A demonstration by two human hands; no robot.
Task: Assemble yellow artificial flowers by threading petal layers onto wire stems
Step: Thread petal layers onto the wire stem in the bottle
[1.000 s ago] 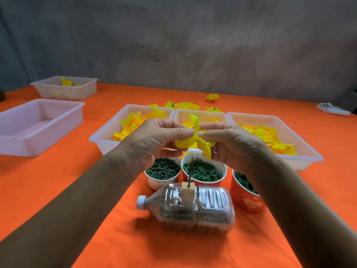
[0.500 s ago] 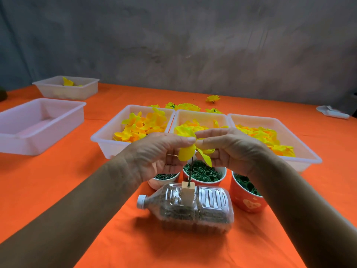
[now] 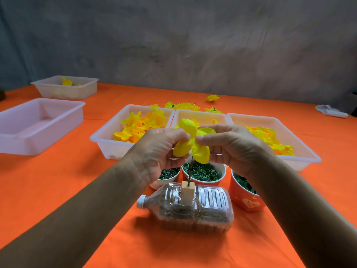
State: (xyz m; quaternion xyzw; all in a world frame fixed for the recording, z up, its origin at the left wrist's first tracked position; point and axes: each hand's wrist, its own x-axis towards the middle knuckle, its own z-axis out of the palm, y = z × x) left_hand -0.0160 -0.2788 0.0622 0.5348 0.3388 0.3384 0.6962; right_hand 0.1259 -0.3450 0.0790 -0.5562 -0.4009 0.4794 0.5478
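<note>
You hold the yellow fabric petal layer at the centre of the frame, between both hands. Your left hand pinches it from one side and your right hand from the other, so the fingers of both are closed on the fabric. I think you hold it from two sides to keep the middle of the layer steady above the thin green wire stem, which rises just below it. Whether the stem tip is already through the petal, I cannot tell.

The stem stands upright in a small pale block on the clear plastic bottle lying on its side on the orange bench. This probably leaves both hands free for threading.

The three white trays of yellow petals lie in a row behind your hands. The cups of small green parts stand between the trays and the bottle, all near for the next pieces.
</note>
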